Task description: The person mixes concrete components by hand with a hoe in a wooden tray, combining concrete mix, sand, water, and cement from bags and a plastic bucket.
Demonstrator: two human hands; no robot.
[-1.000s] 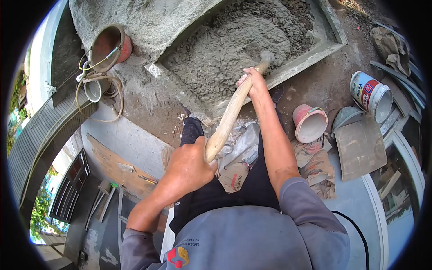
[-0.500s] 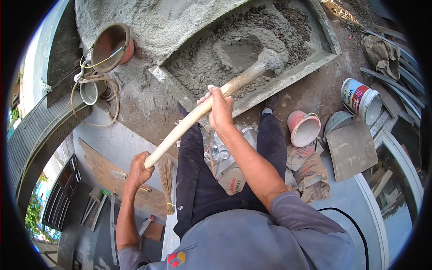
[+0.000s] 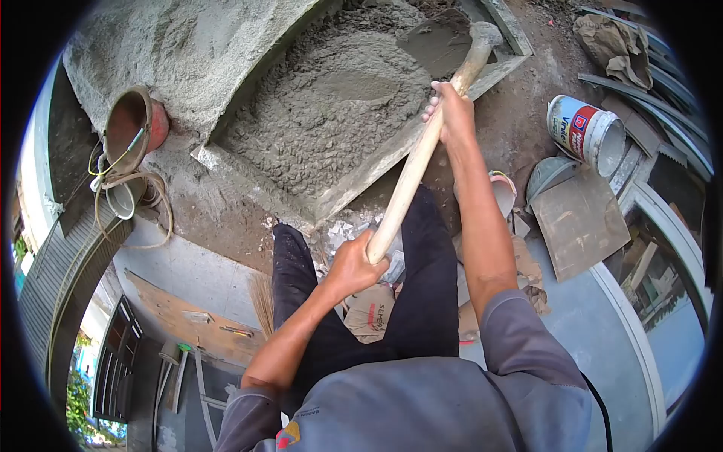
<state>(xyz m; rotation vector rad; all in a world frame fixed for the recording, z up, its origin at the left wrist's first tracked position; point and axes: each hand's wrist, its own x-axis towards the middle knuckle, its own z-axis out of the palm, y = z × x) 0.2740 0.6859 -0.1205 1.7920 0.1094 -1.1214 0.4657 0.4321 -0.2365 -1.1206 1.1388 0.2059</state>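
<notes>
Both of my hands are wrapped round the pale wooden handle of a hoe. My left hand grips its lower end, close to my thighs. Farther up, near the head, my right hand is closed round the shaft. The hoe's broad blade, coated in grey, lies against the wet mortar at the right part of the mixing trough. Some of the blade's edge is sunk in or covered by the mix.
A sand heap rises behind the trough's left side. To the left stand a red bucket and a coiled hose. A paint bucket, a flat board and a pink bucket are on the right. A cement bag lies between my legs.
The hoe has swung to the right, its blade going from the middle of the mortar to the trough's right part. Both hands moved right with it, and the view has shifted.
</notes>
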